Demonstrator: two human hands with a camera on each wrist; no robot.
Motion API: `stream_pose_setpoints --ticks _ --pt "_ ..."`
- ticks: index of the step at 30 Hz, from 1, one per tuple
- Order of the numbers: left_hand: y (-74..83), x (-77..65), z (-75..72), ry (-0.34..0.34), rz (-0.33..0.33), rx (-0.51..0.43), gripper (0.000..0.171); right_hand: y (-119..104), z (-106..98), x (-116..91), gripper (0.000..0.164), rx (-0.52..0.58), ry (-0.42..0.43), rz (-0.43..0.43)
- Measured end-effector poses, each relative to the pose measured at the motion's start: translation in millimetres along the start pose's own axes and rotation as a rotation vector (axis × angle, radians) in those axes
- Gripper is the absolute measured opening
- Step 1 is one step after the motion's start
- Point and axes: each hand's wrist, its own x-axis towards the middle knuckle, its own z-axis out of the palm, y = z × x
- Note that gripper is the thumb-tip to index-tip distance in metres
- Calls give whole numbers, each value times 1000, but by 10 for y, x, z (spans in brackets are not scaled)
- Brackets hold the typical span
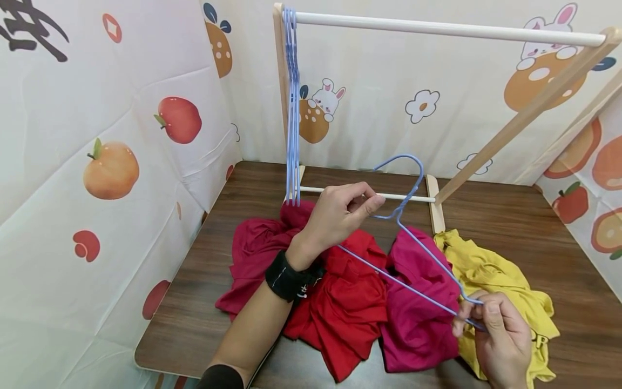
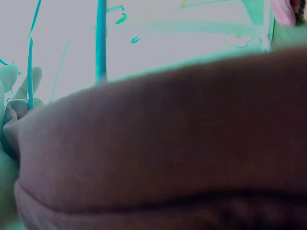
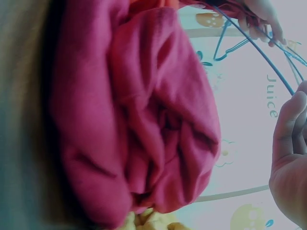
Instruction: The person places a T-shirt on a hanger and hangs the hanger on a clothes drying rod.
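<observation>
the fingers of my right hand (image 1: 502, 332), at lower right in the head view, are curled round one end of the light-blue, thin wire clothes hanger (image 1: 400, 209). my left hand (image 1: 345, 213), near the centre, has its fingers bent and thumb tip drawn in, close by the hanger's far shoulder; i cannot tell whether they pinch the wire.

so the hanger lies between my two hands, its long straight side slanting from my right fingers at lower right up toward my left wrist. the hook stands up and to the right of my left fingertips, which are the nearer to it; its tip points left.

beneath, from left to right, lie a crumpled crimson cloth garment (image 1: 257, 254), a bright red one (image 1: 357, 297), a magenta one (image 1: 420, 302) and a yellow one (image 1: 505, 275), all on the dark wood-grain bench (image 1: 180, 324). beyond, the round white rail (image 1: 437, 28) crosses the top, a bunch of blue wire hangers (image 1: 292, 108) at its left end.
</observation>
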Motion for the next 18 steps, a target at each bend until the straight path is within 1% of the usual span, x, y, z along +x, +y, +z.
stream_pose_setpoints --ticks 2,6,8,10,12,16,18 --pt "-9 0 -7 5 28 -30 15 -5 24 32 39 4 -6 0" --pt "-37 -7 -33 16 78 -58 11 -20 88 108 39 24 -14 1" --pt "-40 -14 -57 1 92 -70 11 -30 119 144 40 39 -18 5" --pt "-40 -18 -81 -13 108 -81 11 -40 153 191 41 70 -28 -2" --pt "-28 -16 -103 -22 115 -107 10 -54 178 245 42 124 -48 -12" --pt "-3 -9 -138 -6 103 -162 7 -47 219 369 36 223 -85 -88" --pt "14 -7 -165 27 89 -161 7 -10 257 432 34 255 -69 -135"
